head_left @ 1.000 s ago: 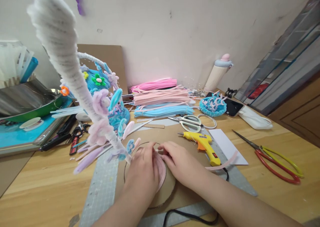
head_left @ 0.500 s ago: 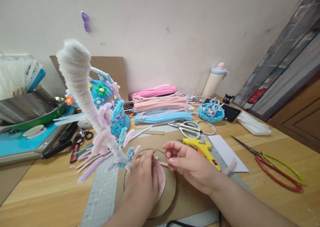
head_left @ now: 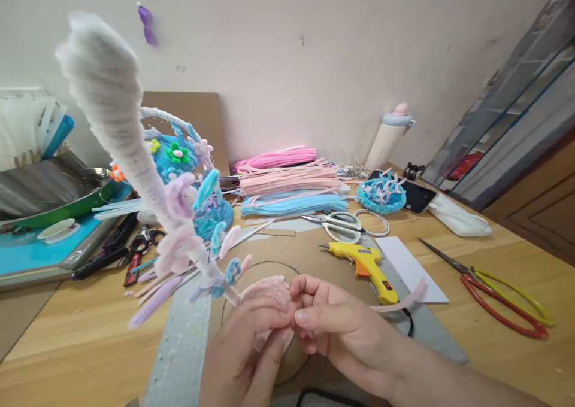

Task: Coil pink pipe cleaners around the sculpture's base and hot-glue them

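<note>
A pale pink pipe-cleaner disc (head_left: 265, 288) sits over a circle drawn on brown cardboard. My left hand (head_left: 251, 350) covers its near part, thumb and fingers pinched at its right side. My right hand (head_left: 345, 329) is closed there too, fingertips meeting the left ones. A pink pipe cleaner (head_left: 411, 298) shows beyond my right wrist, its free end curving upward; its other end is hidden in the fingers. Left of the disc a white fuzzy wrapped stalk (head_left: 135, 149) leans up, bearing lilac, pink and blue pipe-cleaner shapes. Its foot is near the disc; the join is hidden.
A yellow glue gun (head_left: 366, 263) lies right of the hands, near white-handled scissors (head_left: 342, 226). Red-and-yellow scissors (head_left: 498, 293) lie far right. Pipe-cleaner bundles (head_left: 290, 182) and a blue woven piece (head_left: 381, 193) are behind. A cutting mat (head_left: 179, 335) lies under the cardboard (head_left: 309, 251).
My hands have come together, the left one turning from lying over the disc to a pinch. The disc has tilted and the stalk's top has swung up and left.
</note>
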Action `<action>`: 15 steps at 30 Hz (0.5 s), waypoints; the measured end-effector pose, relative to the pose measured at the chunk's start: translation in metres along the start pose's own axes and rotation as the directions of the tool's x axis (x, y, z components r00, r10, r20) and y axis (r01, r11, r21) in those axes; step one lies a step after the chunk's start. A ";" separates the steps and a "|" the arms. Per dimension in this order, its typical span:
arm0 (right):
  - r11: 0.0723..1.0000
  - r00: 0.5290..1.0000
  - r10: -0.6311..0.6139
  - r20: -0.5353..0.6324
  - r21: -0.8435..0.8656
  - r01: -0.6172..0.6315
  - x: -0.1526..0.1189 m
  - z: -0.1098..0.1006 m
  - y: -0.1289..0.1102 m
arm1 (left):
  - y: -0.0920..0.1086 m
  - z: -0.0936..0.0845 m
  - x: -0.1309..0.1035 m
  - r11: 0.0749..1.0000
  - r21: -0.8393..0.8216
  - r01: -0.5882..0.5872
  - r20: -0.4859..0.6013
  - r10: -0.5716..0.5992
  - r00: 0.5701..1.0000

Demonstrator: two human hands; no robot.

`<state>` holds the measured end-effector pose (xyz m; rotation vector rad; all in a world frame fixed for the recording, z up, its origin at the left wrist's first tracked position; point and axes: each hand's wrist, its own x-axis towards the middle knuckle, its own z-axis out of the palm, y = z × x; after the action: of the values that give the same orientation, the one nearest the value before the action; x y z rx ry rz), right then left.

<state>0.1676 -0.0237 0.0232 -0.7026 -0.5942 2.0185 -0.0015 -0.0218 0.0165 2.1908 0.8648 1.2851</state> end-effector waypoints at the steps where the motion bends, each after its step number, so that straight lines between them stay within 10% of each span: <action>1: 1.000 1.000 0.020 -0.007 0.003 -0.020 -0.001 0.001 0.000 | -0.001 -0.002 0.000 0.999 0.016 -0.035 0.015 0.035 0.999; 15: 0.979 0.984 0.175 0.045 0.094 -0.178 -0.008 0.006 0.001 | -0.006 -0.004 -0.003 0.981 0.107 -0.159 0.079 0.151 0.985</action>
<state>0.1668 -0.0323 0.0287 -0.6810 -0.4632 2.2130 -0.0081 -0.0200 0.0126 2.4195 0.7692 1.2481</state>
